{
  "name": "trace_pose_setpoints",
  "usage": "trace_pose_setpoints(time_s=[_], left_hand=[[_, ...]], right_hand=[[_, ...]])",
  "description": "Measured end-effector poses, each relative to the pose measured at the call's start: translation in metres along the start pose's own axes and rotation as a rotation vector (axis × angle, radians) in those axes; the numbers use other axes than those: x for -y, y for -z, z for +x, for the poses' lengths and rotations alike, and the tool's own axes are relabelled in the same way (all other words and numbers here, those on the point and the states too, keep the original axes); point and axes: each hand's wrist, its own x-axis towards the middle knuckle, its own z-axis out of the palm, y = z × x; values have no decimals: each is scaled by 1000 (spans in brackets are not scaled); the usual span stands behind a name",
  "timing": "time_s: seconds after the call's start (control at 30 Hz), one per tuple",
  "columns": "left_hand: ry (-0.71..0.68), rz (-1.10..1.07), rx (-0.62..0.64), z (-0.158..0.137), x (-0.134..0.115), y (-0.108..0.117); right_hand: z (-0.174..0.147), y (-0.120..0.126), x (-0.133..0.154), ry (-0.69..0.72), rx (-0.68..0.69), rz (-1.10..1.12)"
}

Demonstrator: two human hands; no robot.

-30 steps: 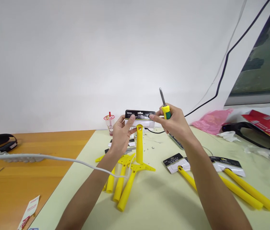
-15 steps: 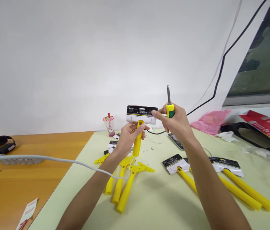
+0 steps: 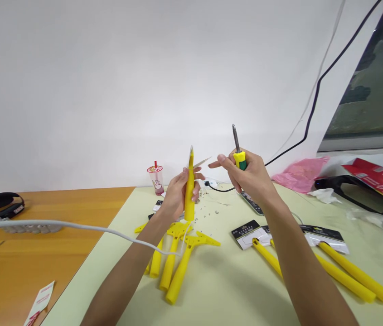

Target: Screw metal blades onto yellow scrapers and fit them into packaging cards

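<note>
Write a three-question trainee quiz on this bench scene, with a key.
1. True or false: the right hand holds a screwdriver with its tip pointing up.
2. What does the left hand grip? A) yellow scraper B) drink cup C) black cable
3. What colour are the loose handles lying on the mat?

Key: 1 true; 2 A; 3 yellow.

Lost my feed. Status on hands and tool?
Left hand grips upright yellow plastic scraper. Right hand holds yellow-green screwdriver, tip up. Nothing between them.
</note>
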Motion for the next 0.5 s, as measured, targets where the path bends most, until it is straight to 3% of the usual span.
trace_pose_setpoints(time_s=[0.1, 0.23, 0.37, 0.5], left_hand=[[124, -159, 83, -1, -9, 2], [289, -213, 139, -5, -17, 7], [306, -198, 234, -6, -14, 19], [307, -144, 342, -4, -10, 31]], right_hand=[[1, 1, 0, -9, -19, -26], [1, 1, 2, -38, -35, -63], [-2, 0, 4, 1, -18, -44], [-4, 0, 5, 47, 83, 21]])
